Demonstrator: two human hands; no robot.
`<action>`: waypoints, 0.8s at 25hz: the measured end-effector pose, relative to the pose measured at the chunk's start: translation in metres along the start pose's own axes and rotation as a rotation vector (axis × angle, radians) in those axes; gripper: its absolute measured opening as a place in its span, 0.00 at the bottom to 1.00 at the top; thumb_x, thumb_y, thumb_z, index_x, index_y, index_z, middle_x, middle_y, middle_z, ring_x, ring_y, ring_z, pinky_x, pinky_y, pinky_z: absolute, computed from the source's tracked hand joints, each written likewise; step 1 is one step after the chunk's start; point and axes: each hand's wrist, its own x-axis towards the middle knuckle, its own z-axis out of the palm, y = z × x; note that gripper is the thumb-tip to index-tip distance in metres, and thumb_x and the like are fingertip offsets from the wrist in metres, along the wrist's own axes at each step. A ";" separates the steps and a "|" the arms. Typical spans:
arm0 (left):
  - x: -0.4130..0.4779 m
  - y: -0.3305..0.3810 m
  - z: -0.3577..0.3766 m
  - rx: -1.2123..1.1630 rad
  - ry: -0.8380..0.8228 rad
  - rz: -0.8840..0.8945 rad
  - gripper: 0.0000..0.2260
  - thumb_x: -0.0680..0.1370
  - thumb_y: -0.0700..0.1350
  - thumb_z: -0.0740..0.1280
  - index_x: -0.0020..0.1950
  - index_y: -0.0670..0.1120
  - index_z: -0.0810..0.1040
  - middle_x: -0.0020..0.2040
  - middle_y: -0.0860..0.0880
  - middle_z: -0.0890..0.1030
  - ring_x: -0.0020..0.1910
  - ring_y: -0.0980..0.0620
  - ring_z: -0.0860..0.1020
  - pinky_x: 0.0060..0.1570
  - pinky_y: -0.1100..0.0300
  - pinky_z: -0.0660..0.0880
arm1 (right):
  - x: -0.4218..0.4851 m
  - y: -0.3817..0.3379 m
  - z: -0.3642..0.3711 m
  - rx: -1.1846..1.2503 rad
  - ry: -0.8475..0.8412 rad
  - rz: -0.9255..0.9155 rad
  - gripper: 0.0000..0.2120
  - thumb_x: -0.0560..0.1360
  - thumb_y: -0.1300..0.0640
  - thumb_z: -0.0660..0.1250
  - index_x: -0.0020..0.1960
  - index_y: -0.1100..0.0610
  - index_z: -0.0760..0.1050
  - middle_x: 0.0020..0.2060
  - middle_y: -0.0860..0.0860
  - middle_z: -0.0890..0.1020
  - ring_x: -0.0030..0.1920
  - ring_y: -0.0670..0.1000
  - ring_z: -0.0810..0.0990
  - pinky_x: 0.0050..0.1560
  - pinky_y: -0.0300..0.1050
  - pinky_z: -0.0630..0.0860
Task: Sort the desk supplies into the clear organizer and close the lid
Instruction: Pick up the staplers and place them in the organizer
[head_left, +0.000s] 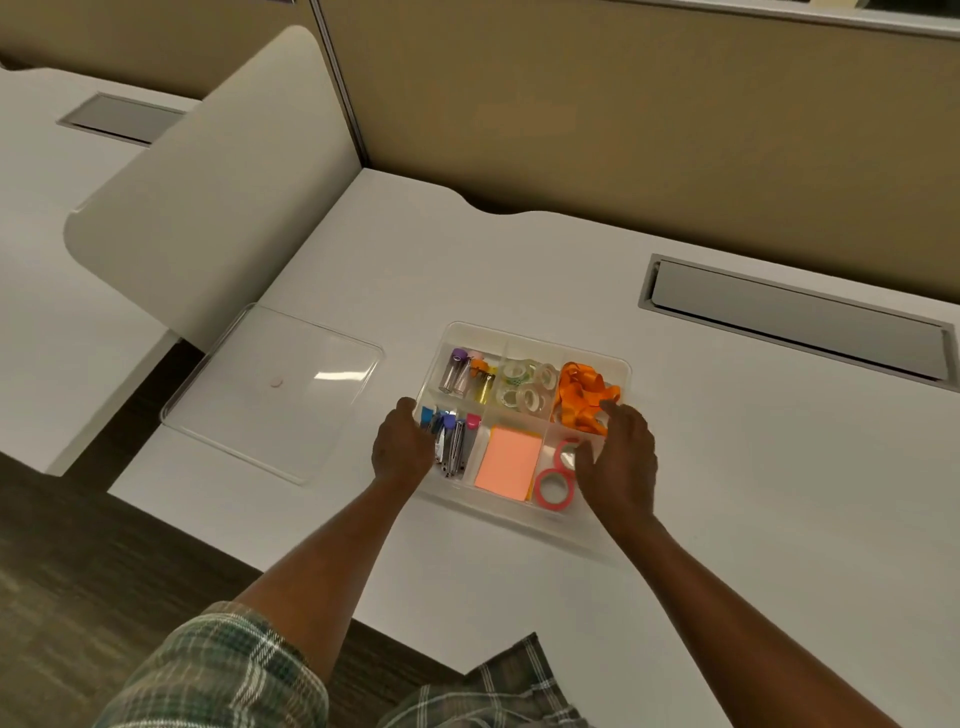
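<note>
The clear organizer (540, 338) sits open on the white desk, its compartments filled: small tubes (460, 371), clear tape rolls (524, 387), orange ribbon (582, 389), staplers (452, 441), an orange sticky-note pad (509, 462) and pink tape rolls (553, 488). My left hand (402, 447) rests against the organizer's left wall, fingers curled at the rim. My right hand (621, 457) lies against the right side, fingers spread over the rim by the ribbon. The clear lid (270, 389) lies flat on the desk to the left, apart from the organizer.
A white curved panel (208, 208) leans over the desk's left edge, just behind the lid. A grey cable hatch (795, 322) is set into the desk at the back right. Tan partition walls (623, 104) close off the back. Dark floor shows at the left.
</note>
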 end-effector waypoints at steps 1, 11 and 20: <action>-0.005 0.004 0.004 -0.003 -0.008 -0.002 0.17 0.77 0.40 0.68 0.65 0.41 0.71 0.56 0.40 0.82 0.53 0.41 0.81 0.45 0.57 0.74 | -0.002 0.013 -0.005 -0.007 -0.021 0.072 0.29 0.76 0.56 0.67 0.75 0.56 0.63 0.74 0.58 0.66 0.72 0.61 0.67 0.68 0.59 0.69; -0.058 0.066 0.066 -0.056 -0.074 0.072 0.12 0.77 0.36 0.63 0.60 0.42 0.74 0.50 0.42 0.82 0.46 0.43 0.80 0.42 0.57 0.74 | -0.004 0.108 -0.056 0.050 -0.071 0.352 0.28 0.80 0.57 0.60 0.78 0.53 0.57 0.57 0.59 0.82 0.54 0.63 0.81 0.53 0.58 0.78; -0.074 0.077 0.079 -0.126 -0.095 0.068 0.17 0.77 0.38 0.61 0.66 0.42 0.72 0.55 0.41 0.80 0.54 0.41 0.79 0.55 0.49 0.77 | -0.004 0.134 -0.069 -0.012 -0.084 0.282 0.34 0.79 0.50 0.64 0.79 0.56 0.53 0.74 0.61 0.67 0.71 0.65 0.70 0.67 0.63 0.71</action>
